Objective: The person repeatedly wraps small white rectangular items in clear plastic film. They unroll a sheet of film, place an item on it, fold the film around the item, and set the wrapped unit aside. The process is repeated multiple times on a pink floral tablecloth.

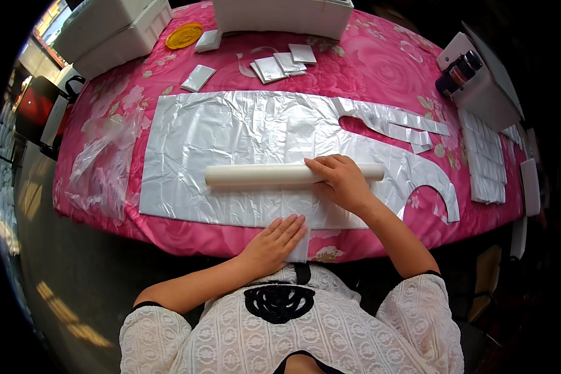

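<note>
A flat, silvery-white plastic sheet (187, 143) lies across the table, apron-like in outline, with curved cutouts and strips at its right end. On top of it rests a smooth white roll (255, 176), lying crosswise from left to right. My right hand (340, 181) grips the roll right of its middle, its fingers curved over the top. At the table's near edge my left hand (277, 244) lies flat, fingers stretched out, holding nothing. Beside its fingertips a narrow whitish plastic strip (300, 248) hangs toward me from under the sheet.
Small folded silvery packets (271, 67) lie beyond the sheet. White foam boxes (280, 15) stand at the back, near a yellow disc (184, 36). Crumpled clear plastic (103, 168) lies left. At the right are a dark bottle (459, 73) and a stack of folded silvery plastic (482, 156).
</note>
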### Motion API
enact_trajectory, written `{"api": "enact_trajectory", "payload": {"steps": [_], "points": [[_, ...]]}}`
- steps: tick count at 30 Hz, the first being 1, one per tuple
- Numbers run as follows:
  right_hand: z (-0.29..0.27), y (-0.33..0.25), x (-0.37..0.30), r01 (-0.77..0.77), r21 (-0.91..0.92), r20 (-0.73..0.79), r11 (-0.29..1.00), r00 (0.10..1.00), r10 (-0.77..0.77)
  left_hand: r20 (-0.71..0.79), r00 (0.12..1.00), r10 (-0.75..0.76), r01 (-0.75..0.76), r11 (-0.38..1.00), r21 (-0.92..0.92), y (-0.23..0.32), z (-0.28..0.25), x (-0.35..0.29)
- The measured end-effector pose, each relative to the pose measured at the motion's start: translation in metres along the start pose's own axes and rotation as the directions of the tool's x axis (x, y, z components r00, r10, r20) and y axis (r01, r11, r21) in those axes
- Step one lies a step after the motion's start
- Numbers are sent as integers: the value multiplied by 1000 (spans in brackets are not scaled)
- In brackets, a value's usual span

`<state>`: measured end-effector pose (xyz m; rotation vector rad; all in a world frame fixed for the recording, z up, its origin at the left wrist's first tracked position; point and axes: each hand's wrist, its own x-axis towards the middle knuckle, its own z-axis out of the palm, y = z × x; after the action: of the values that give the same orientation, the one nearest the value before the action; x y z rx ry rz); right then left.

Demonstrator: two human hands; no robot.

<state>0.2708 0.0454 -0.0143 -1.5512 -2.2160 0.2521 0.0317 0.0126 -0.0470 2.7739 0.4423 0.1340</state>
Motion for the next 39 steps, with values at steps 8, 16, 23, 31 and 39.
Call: {"api": "enact_trajectory", "payload": {"steps": [8,16,23,31,39], "points": [[9,54,64,-123,-107,-166,987,981,104,44,971,233,-227,967,-118,-26,-15,2],[9,10,16,48,72,-17,996,999,-47,-255,938,236,-302,916,-264,-35,-8,0],[16,-38,-44,121,269,145,956,976,-164,-404,906,124,-282,890,-359,-40,-22,3],[35,-37,-42,93,152,-135,984,988,-73,-312,949,56,-75,996,-48,-49,-22,14],[28,-29,-22,-328,359,-3,873,936,353,-169,889,-425,292,813,-504,-39,-43,40]]}}
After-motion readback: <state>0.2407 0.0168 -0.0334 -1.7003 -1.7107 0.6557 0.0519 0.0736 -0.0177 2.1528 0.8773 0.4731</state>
